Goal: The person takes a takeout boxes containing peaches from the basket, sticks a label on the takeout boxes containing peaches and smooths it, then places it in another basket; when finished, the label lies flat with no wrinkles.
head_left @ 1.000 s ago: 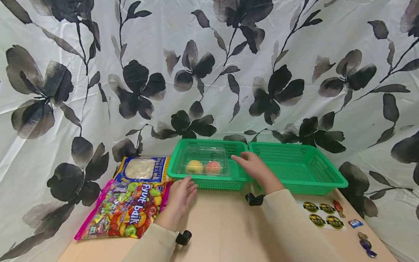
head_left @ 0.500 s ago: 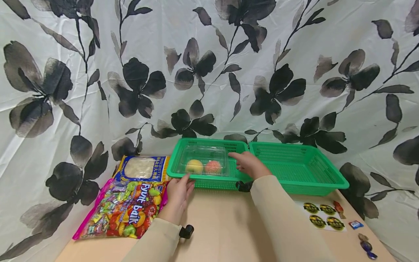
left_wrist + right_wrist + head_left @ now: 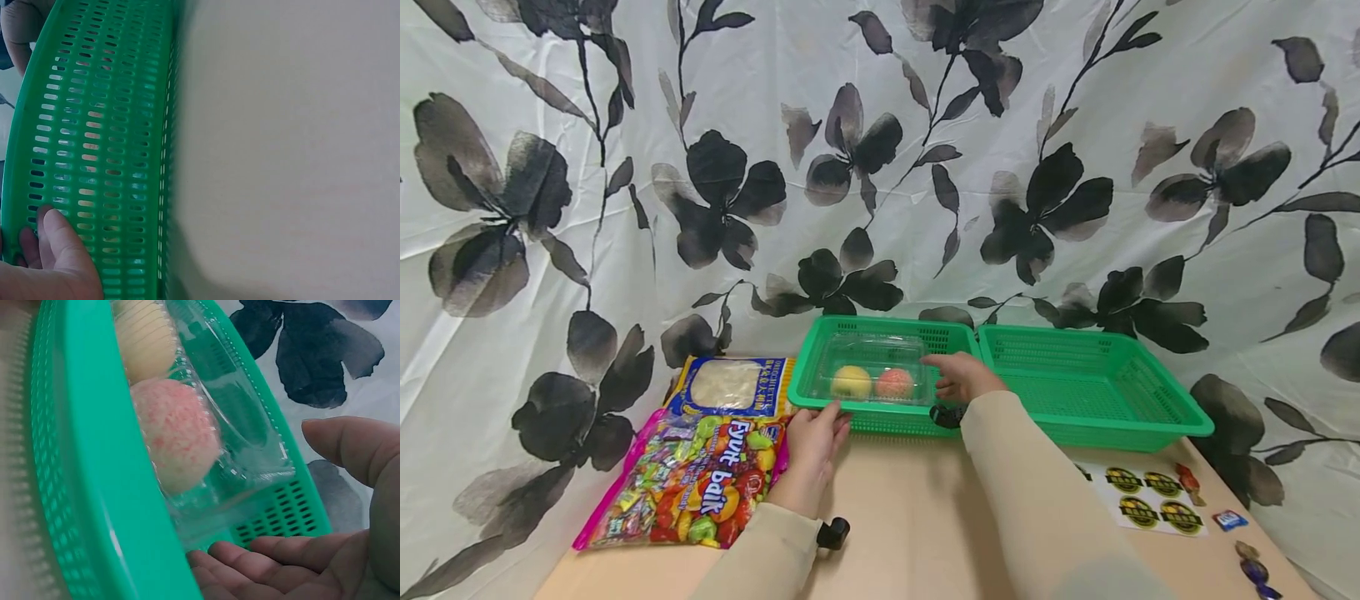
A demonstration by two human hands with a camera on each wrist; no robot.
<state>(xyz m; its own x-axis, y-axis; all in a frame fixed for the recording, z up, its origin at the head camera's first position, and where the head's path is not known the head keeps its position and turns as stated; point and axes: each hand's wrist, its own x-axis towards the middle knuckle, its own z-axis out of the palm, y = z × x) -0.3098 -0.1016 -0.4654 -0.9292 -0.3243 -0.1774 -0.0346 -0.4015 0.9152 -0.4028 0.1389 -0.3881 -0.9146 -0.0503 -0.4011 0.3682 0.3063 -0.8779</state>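
1. Candy bag [image 3: 696, 487]: lies flat, probably set aside from the work.
2. Left hand [image 3: 812, 450]: I see fingers touching the left basket's [image 3: 917, 409] near side, likely steadying it; I cannot tell whether they grip.
3. Clear box [image 3: 880, 347]: sits inside that basket, walls presumably limiting sliding.
4. Right hand [image 3: 966, 377]: I read fingers released, thumb apart, beside the box's right end, apparently giving it room.

Passage: left basket [image 3: 887, 422], right of box [image 3: 873, 392], narrowed by right hand [image 3: 966, 379]. Obstacles: basket rim [image 3: 895, 407]; lid [image 3: 880, 347], seemingly closed.
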